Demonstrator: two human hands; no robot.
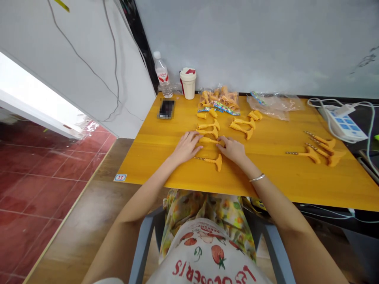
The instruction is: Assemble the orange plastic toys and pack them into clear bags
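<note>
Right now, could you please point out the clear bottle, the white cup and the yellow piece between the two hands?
Clear bottle [163,76]: head view, on its label.
White cup [189,86]: head view, on its side wall.
Yellow piece [209,140]: head view, on its visible middle.

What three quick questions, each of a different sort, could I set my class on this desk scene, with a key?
1. Short answer: What lies between the left hand and the right hand, with both hands at its ends?
2. Multiple choice: What stands just to the right of the plastic bottle at the back of the table? (a) a desk lamp (b) a white lidded cup (c) a red bowl
3. True or false: The silver bracelet is worn on the left hand's side.

Key: 1. A yellow-orange piece; 2. b; 3. False, it is on the right.
</note>
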